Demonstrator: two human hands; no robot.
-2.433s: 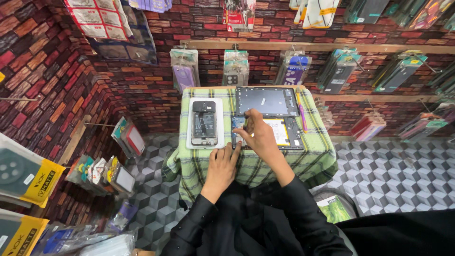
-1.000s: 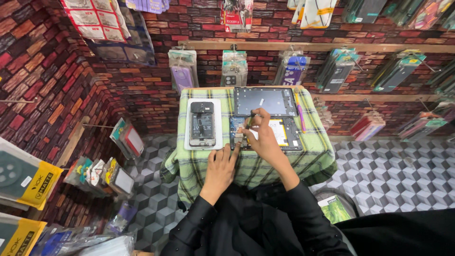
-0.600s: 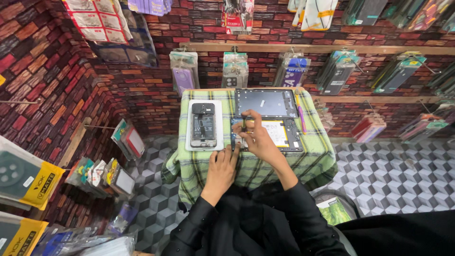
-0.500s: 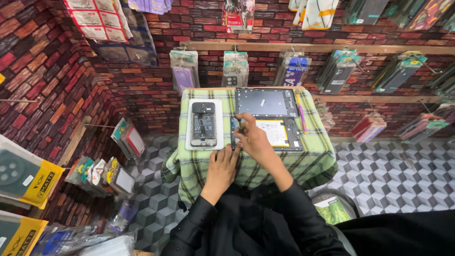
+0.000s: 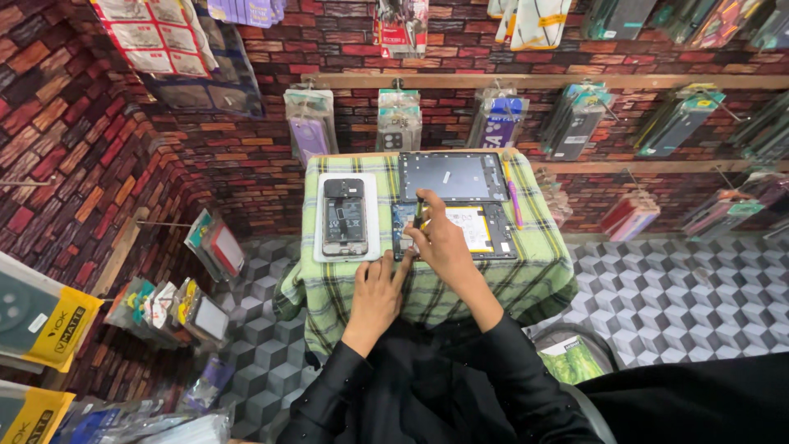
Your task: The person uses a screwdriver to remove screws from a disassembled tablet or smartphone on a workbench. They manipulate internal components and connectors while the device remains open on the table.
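Note:
An opened tablet body (image 5: 481, 230) with a yellow-labelled battery lies on a small table covered by a green plaid cloth (image 5: 526, 279). My right hand (image 5: 440, 242) rests over the tablet's left end and grips a thin dark tool (image 5: 418, 214) pointing up and away. My left hand (image 5: 378, 292) lies flat on the cloth just below the tablet's left corner, fingers together, holding nothing. The tablet's dark screen panel (image 5: 452, 175) lies behind it. To the left an opened phone (image 5: 344, 216) sits on a white pad (image 5: 371, 226).
A pink pen-like tool (image 5: 514, 197) lies along the right side of the screen panel. Packaged phone cases (image 5: 399, 119) hang on the brick wall behind the table. More packets (image 5: 177, 304) hang at the left. The floor (image 5: 682, 304) has a cube pattern.
My right hand has shifted slightly left along the tablet with the tool, from its middle toward its left end. My left hand has stayed on the cloth.

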